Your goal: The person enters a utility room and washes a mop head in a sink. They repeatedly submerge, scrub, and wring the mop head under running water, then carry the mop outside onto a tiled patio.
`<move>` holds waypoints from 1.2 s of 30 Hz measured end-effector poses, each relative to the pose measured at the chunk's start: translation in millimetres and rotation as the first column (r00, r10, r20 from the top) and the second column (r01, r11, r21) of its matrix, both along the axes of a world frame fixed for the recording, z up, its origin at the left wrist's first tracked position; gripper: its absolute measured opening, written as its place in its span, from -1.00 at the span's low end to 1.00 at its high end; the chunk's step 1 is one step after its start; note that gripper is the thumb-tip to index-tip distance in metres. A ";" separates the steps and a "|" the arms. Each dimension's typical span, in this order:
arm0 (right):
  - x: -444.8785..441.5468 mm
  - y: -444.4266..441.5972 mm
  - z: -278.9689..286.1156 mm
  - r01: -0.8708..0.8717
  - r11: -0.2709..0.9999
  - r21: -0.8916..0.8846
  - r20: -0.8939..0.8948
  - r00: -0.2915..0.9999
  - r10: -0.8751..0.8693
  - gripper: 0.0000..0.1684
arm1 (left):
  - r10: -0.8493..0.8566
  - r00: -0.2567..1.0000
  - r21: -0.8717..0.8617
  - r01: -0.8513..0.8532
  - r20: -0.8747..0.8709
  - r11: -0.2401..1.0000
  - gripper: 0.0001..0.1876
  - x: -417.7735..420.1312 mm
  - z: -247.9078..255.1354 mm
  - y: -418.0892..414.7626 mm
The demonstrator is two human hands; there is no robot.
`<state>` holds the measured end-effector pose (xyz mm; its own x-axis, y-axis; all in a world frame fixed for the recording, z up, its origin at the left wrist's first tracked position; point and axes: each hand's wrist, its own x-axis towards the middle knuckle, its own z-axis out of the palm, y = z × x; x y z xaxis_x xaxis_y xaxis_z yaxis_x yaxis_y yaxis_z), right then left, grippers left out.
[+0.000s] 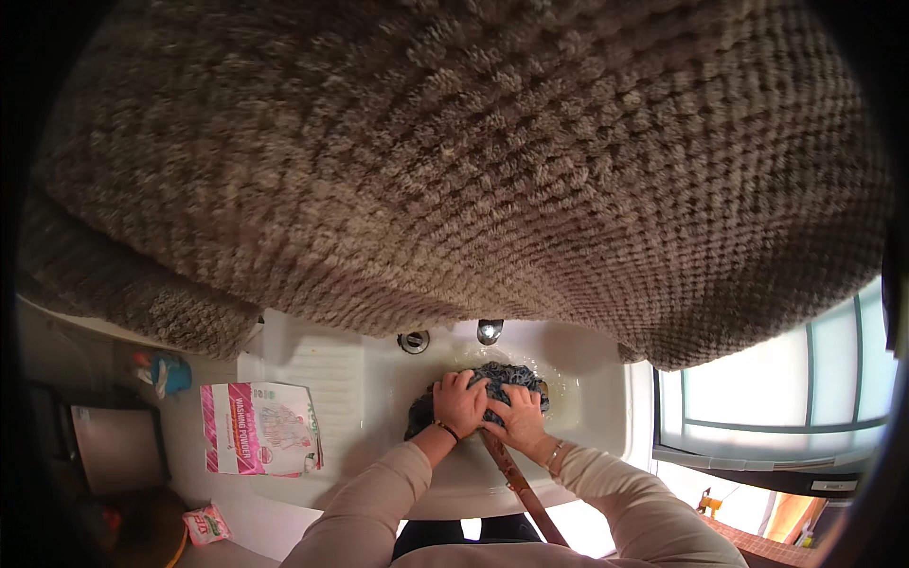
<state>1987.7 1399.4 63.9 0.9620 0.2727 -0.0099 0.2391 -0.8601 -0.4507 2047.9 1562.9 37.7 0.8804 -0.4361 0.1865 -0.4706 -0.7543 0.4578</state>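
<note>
A wet, dark grey-blue mop head (508, 373) made of stringy cloth lies bunched in the white sink (593, 383). Its brown wooden handle (522, 490) slants out between my forearms and over the front rim. My left hand (460, 405) grips the mop head from above, fingers spread across its strings. Close beside it, my right hand (522, 417) clasps the right part of the same bundle, and the thumbs nearly meet. Part of the mop head is hidden under both hands. A chrome tap (489, 331) sits just behind, with water glistening on the basin floor.
A thick brown textured cloth (454, 177) hangs across the upper view, hiding what lies behind the sink. Left, a washing powder packet (263, 429) rests by the ribbed drainboard (328, 383). Farther left are a blue container (170, 374) and a pink packet (207, 524). A framed glass panel (767, 383) stands right.
</note>
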 end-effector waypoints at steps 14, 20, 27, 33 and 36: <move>109.9 13.0 -29.5 0.274 0.938 -0.213 -0.368 0.867 -0.337 -0.46 | 0.469 0.653 0.288 -0.372 -0.595 0.882 -0.49 68.4 -33.0 -22.1; 133.2 -16.7 -32.0 0.503 0.846 -0.179 -0.458 0.718 -0.524 -0.14 | 0.215 0.843 -0.045 -0.272 -0.494 0.961 -0.71 49.6 -48.3 0.2; 117.9 -17.5 -45.9 0.358 0.932 -0.049 -0.424 0.838 -0.344 -0.18 | -0.078 0.919 -0.446 -0.112 -0.385 0.888 -0.76 27.6 -38.1 7.1; 40.4 -19.0 15.9 0.103 0.961 0.255 -0.243 0.969 -0.040 -0.40 | -0.021 0.971 -0.485 -0.101 -0.240 0.868 -0.66 15.3 1.9 16.0; -11.3 -12.0 -0.7 0.167 0.952 0.257 -0.082 0.985 -0.151 -0.51 | -0.141 0.990 0.023 0.141 0.013 0.990 -0.66 -6.9 25.9 4.3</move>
<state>1976.4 1387.3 63.2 0.9930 0.1170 -0.0184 0.0741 -0.7347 -0.6744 2041.0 1567.2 63.6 0.8073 -0.5596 0.1877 -0.5792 -0.6899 0.4343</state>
